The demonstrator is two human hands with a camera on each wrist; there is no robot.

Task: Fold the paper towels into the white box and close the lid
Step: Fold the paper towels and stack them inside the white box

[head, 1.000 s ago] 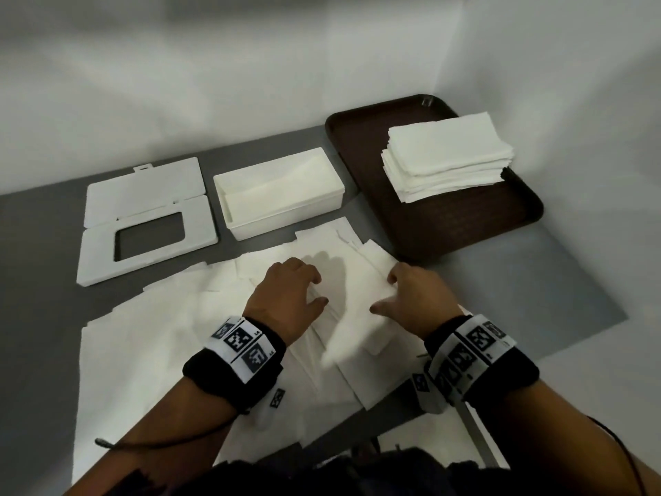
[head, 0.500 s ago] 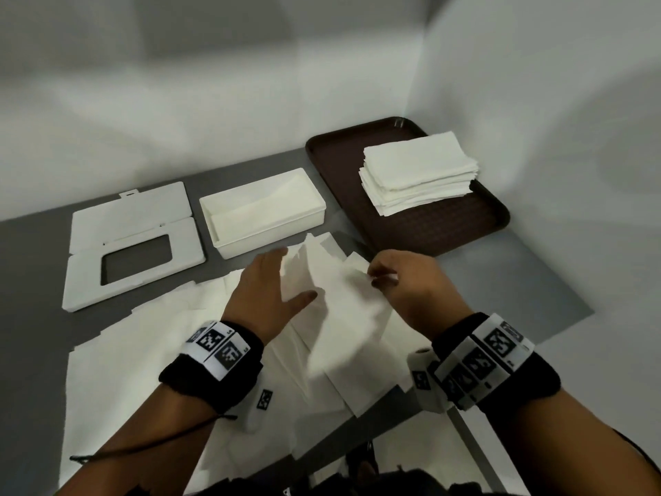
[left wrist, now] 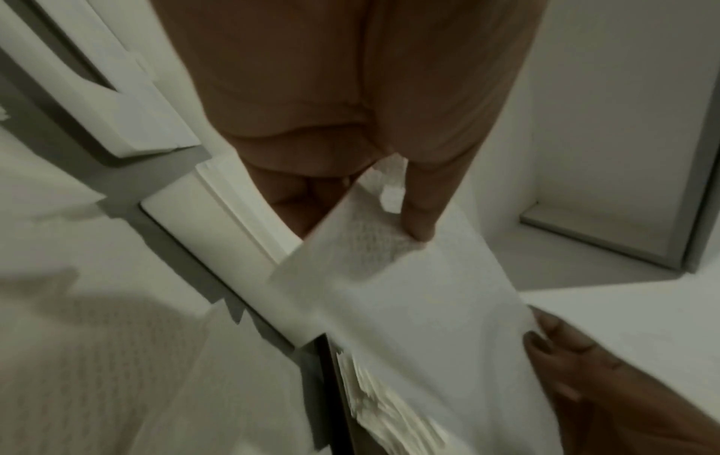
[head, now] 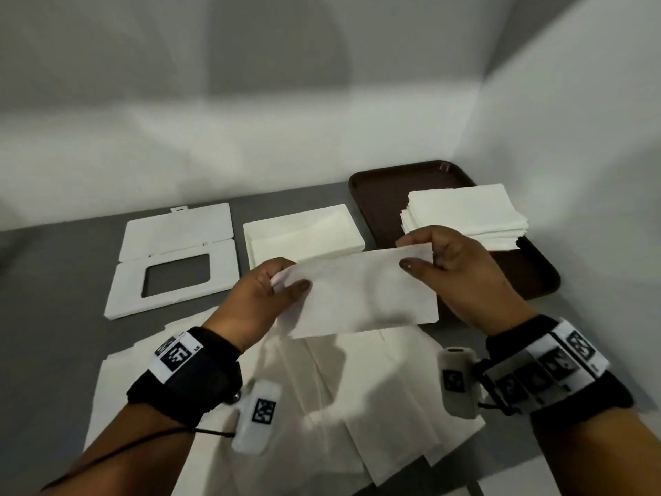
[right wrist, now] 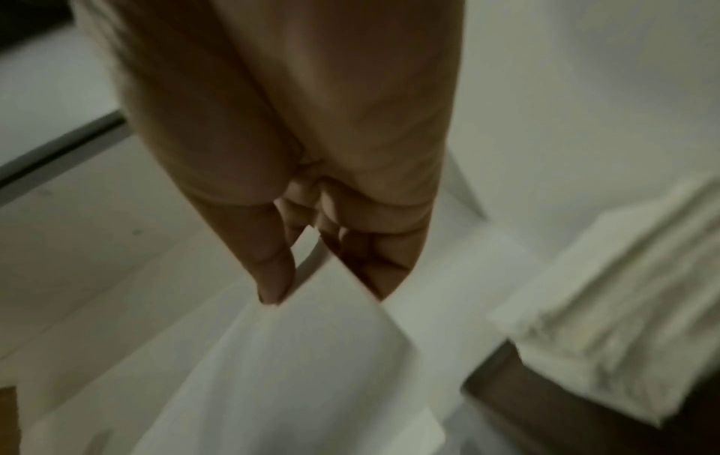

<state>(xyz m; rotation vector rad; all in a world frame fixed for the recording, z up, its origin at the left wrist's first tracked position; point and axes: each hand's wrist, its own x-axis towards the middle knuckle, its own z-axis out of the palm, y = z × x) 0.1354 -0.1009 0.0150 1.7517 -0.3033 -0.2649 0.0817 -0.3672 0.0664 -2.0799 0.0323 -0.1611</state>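
A folded paper towel hangs in the air in front of the open white box, stretched between both hands. My left hand pinches its left end between thumb and fingers. My right hand pinches its upper right corner. The white box stands at the back centre of the grey table. Its lid, with a rectangular opening, lies flat to the left of the box. Several unfolded paper towels lie spread on the table below my hands.
A brown tray at the back right carries a stack of paper towels. White walls close in behind and on the right. The table's near edge runs under my right forearm.
Both hands have lifted the folded towel off the spread sheets and raised it toward the box. The head view has tilted up.
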